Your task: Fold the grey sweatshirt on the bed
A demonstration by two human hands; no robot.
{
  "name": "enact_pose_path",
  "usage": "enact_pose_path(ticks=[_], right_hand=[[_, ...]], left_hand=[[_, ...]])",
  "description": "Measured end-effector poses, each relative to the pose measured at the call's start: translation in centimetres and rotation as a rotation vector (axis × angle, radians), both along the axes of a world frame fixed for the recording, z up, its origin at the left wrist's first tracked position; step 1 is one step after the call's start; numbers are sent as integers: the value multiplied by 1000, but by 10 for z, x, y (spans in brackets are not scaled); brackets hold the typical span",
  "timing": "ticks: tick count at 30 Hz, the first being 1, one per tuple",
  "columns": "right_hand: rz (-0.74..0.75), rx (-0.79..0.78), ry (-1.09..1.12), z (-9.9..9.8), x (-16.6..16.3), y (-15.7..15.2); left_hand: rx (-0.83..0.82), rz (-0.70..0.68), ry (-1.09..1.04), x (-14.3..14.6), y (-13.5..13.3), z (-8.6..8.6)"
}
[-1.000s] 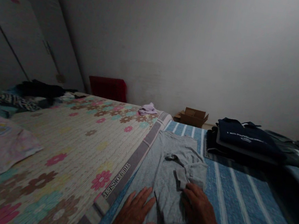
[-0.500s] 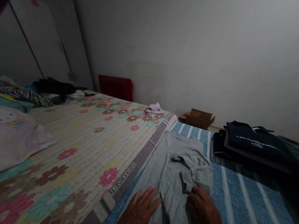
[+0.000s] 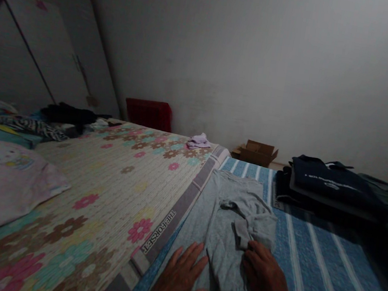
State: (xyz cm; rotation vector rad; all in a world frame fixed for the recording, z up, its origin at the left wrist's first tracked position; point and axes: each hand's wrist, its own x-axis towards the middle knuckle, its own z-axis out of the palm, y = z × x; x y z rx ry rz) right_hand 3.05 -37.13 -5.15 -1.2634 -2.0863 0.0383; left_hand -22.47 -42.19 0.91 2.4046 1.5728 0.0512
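While pressed flat, fingers spread, grasping nothing: left hand [image 3: 179, 282] and right hand [image 3: 265, 280] on grey garment [image 3: 230, 219], lying on blue striped sheet [image 3: 310, 265]; floral mat [image 3: 107, 191] just left; folded dark clothes [image 3: 330, 185] beyond right

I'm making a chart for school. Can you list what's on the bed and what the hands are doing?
left hand: flat, fingers spread, on the grey garment
right hand: flat on the garment, fingertips at its folded part
garment: spread on the blue striped sheet
left of it: flowered mat
far right: stack of dark folded clothes
far end of mat: small lilac cloth
by the wall: cardboard box
light: dim
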Motion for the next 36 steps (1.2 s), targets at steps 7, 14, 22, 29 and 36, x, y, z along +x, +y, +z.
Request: enact_pose_path(ticks=[7, 14, 22, 29, 36], right_hand=[[13, -13, 8, 4, -1, 0], [7, -21, 16, 9, -4, -3], [9, -4, 28, 8, -5, 0], [22, 60, 51, 7, -4, 2], [-126, 220, 21, 18, -14, 22]], left_hand=[[-19, -11, 19, -1, 2, 1], [-15, -15, 37, -4, 6, -6], [-49, -38, 30, -11, 12, -9], [-153, -25, -85, -24, 62, 29], [43, 45, -45, -9, 180, 35]])
